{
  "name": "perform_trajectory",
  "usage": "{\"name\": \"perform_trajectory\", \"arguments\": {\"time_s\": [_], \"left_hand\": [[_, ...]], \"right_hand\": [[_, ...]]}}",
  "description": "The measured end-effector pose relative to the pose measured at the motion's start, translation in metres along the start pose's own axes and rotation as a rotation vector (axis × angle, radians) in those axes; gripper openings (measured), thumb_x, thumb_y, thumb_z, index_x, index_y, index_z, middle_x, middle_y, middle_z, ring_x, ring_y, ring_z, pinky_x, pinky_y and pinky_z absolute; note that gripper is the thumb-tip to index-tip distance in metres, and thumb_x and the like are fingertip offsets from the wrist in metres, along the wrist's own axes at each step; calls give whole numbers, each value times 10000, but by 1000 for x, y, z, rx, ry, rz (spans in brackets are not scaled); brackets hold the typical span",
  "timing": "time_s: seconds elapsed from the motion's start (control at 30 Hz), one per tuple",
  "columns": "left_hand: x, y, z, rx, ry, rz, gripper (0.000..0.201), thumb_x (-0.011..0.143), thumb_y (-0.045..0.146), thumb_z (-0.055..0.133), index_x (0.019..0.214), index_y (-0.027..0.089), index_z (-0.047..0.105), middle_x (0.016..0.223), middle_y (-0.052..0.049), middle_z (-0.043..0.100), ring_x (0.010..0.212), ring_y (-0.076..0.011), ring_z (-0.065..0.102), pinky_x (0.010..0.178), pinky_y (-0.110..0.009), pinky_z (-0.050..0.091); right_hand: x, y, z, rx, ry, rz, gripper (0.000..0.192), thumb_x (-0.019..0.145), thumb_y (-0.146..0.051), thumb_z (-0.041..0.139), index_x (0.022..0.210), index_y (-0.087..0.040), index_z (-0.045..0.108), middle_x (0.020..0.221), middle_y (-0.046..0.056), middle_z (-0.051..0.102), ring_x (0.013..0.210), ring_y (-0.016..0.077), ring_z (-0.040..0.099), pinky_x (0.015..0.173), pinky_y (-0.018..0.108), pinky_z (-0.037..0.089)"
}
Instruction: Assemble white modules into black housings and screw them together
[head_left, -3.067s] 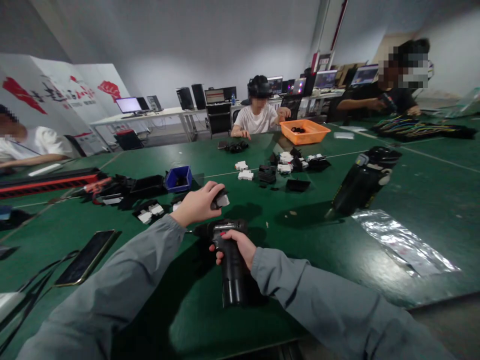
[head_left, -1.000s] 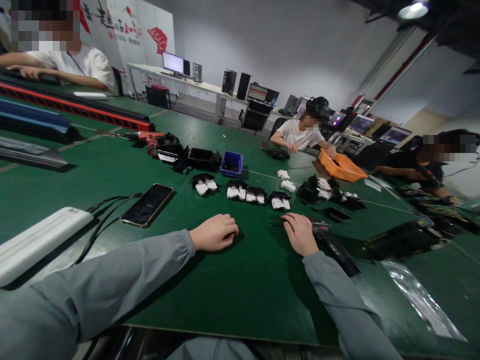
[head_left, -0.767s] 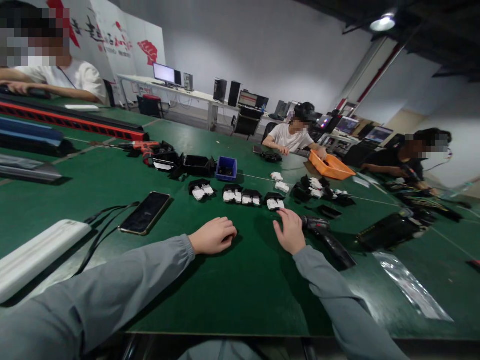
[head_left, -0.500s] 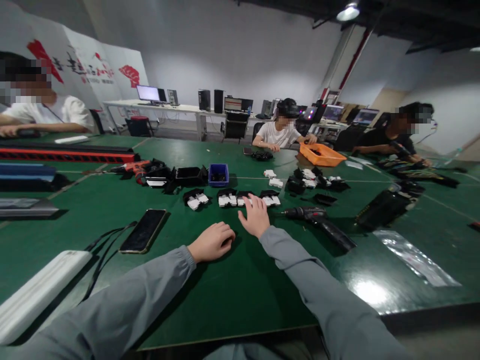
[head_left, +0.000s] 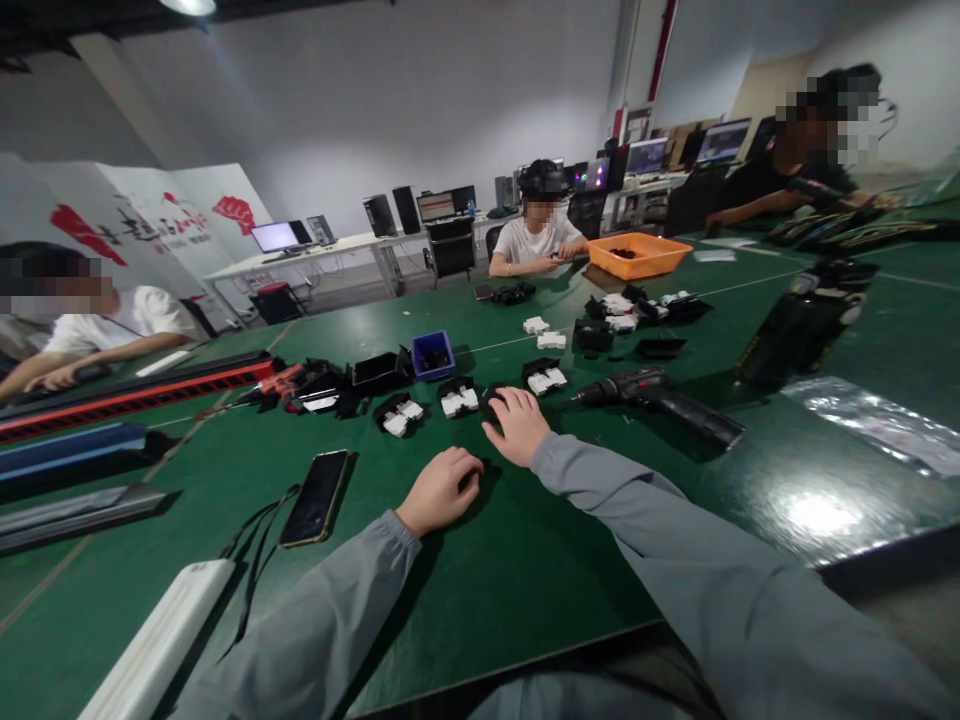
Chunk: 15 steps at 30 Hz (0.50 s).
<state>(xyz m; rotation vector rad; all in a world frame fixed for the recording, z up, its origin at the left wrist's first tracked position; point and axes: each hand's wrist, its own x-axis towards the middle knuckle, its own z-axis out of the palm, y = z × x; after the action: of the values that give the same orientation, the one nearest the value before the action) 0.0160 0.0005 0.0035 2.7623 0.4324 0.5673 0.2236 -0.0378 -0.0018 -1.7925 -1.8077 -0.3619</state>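
My right hand (head_left: 519, 427) reaches over a small black part (head_left: 493, 398) on the green table, fingers bent round it; the hand covers most of the part. Closer to me, my left hand (head_left: 441, 490) rests on the tabletop in a loose fist, with nothing seen in it. A black-and-white part (head_left: 458, 399) lies left of my right fingers, and another black-and-white part (head_left: 545, 377) lies just beyond them. Further left is a third black-and-white part (head_left: 400, 414). A black power drill (head_left: 652, 398) lies right of my right hand, its bit pointing towards it.
Left of my hands lie a phone (head_left: 319, 498) and a white bar (head_left: 169, 640) with a black strap. Behind the row of parts stand a blue bin (head_left: 433, 357) and a red drill (head_left: 279, 386). An orange basket (head_left: 637, 262) is near a co-worker across the table (head_left: 360, 640).
The view has turned and tilted. My right fingers have closed over the part beneath them, and its white piece no longer shows. My left hand stays loosely curled on the table.
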Motion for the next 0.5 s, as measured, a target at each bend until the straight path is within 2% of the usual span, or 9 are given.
{"name": "perform_trajectory", "arguments": {"time_s": [0.1, 0.27, 0.37, 0.5], "left_hand": [[-2, -2, 1, -81, 108, -102, 178, 915, 190, 478, 1057, 205, 584, 933, -55, 596, 881, -197, 570, 809, -340, 469], [-3, -15, 7, -297, 288, -368, 315, 970, 309, 447, 1265, 199, 447, 1026, -55, 575, 883, -174, 594, 808, -323, 492], [-2, -23, 12, -325, 324, -424, 379, 974, 348, 450, 1313, 187, 393, 1095, -72, 546, 940, -174, 589, 884, -347, 487], [-2, -28, 16, -304, 313, -427, 448, 948, 318, 492, 1354, 192, 353, 1178, -91, 508, 928, -164, 582, 895, -359, 493]], "right_hand": [[-20, -8, -10, 43, -64, -84, 467, 915, -370, 525, 1298, -105, 553, 1399, 204, 494, 1292, 340, 429, 1114, 521, 312], [-43, -25, -29, 206, -199, -271, 536, 875, -306, 562, 1377, -136, 485, 1468, 170, 440, 1300, 309, 455, 1136, 493, 325], [-44, -28, -37, 285, -209, -310, 603, 847, -274, 575, 1423, -163, 435, 1475, 156, 438, 1319, 302, 439, 1139, 498, 319], [-38, -13, -36, 265, -206, -254, 703, 790, -287, 621, 1442, -130, 409, 1495, 194, 405, 1366, 333, 383, 1140, 519, 291]]}}
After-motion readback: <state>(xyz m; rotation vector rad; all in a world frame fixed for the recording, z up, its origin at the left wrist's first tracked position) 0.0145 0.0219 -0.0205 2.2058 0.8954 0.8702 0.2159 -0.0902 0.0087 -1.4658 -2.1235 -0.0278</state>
